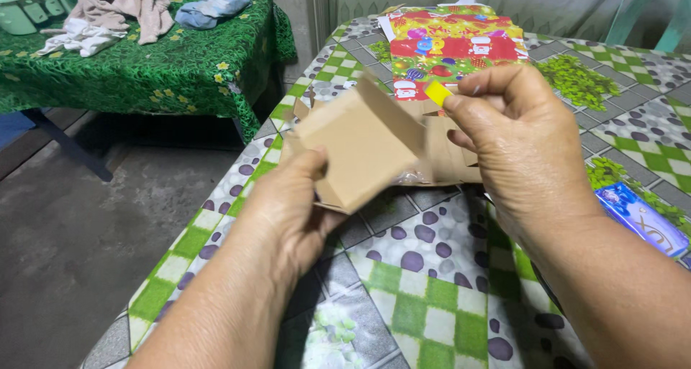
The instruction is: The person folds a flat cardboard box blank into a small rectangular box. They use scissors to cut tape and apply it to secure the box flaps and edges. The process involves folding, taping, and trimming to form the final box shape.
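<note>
In the head view, a small brown cardboard box [363, 142] is being held above the table [432, 297], which is wearing a cloth of green checks, grey squares and purple pebbles. Taking the box as landmark: beyond it, towards the far edge of the table, a stack of bright gift-wrap sheets [453, 42] is lying flat, rectangular, in red, yellow and green with small festive figures. To the right of the box and nearer the camera, a flat blue rectangular packet [640, 218] is lying at the table's edge. Far to the left of the box, across a stretch of grey floor, a second table under a green flowered cloth [144, 67] is carrying crumpled clothes.

The box itself is plain, unprinted, tilted, with its flaps standing open (its inside is not showing clearly).

The left hand [288, 203] is gripping the box from below, thumb pressed on the near face, its grip closed on the card. The right hand [518, 146] is pinching a small yellow piece [437, 93] between thumb and fingertips, just beside the upper right corner of the box.
</note>
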